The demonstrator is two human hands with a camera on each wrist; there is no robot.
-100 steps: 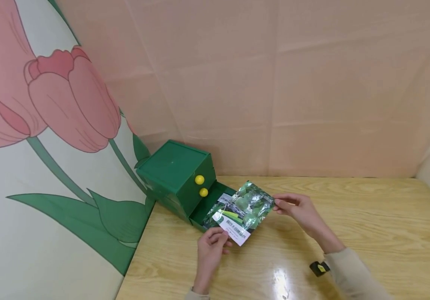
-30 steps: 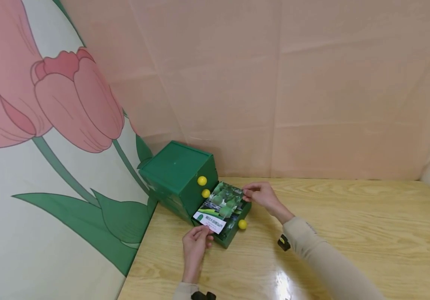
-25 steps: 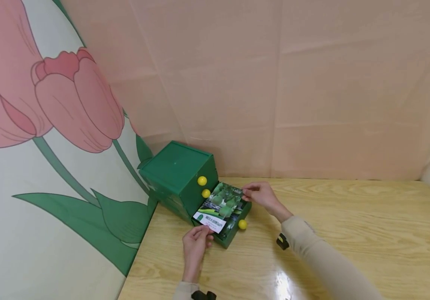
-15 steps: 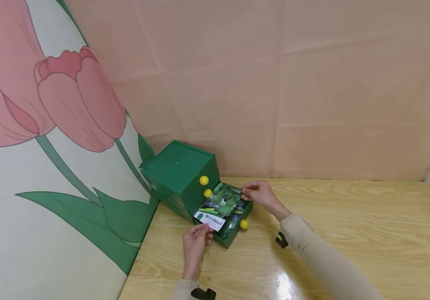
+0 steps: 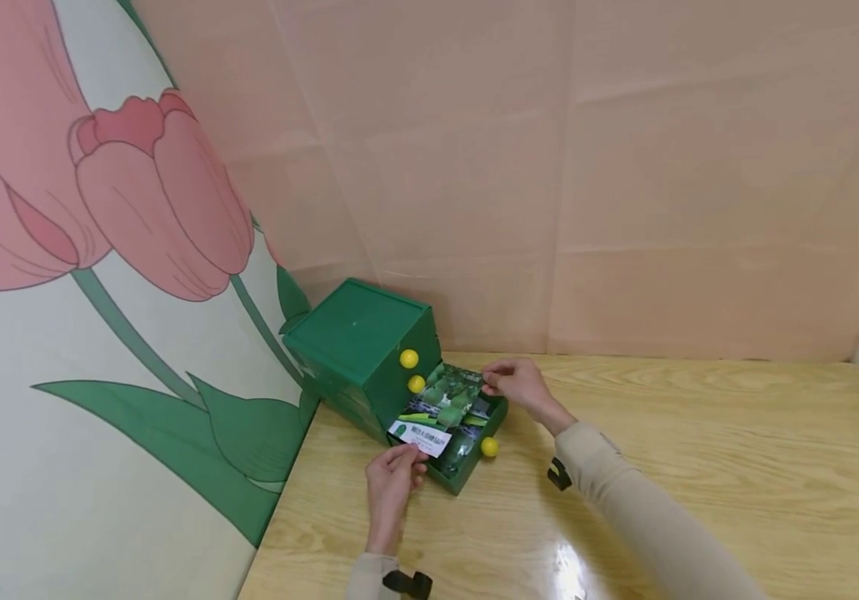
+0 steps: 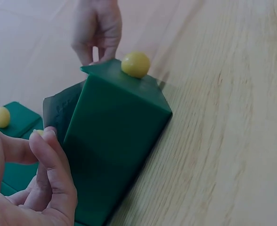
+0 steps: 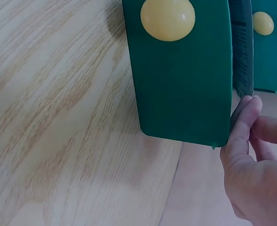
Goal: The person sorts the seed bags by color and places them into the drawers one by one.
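Note:
Between my hands is a glossy printed packet (image 5: 453, 398) with green leaves pictured on it and a white band at the near end. My left hand (image 5: 390, 487) pinches its near corner; my right hand (image 5: 522, 385) pinches the far right corner. The packet lies over the pulled-out bottom drawer (image 5: 471, 468) of a green drawer box (image 5: 357, 333). Under it, inside the drawer, a second similar packet (image 5: 466, 440) shows in part. In the right wrist view the held packet (image 7: 242, 52) stands above the drawer front (image 7: 183, 84), its back covered in small print.
Two yellow knobs (image 5: 409, 358) mark the upper drawers, which are pushed in; another yellow knob (image 5: 490, 447) is on the open drawer. The box stands in the table's back left corner, against a tulip-printed wall (image 5: 152, 200). Wood tabletop (image 5: 699, 450) extends to the right.
Since the oldest frame, both hands have brought the packet left and down over the drawer. During the last second it has shifted slightly toward the box, uncovering more of the packet beneath.

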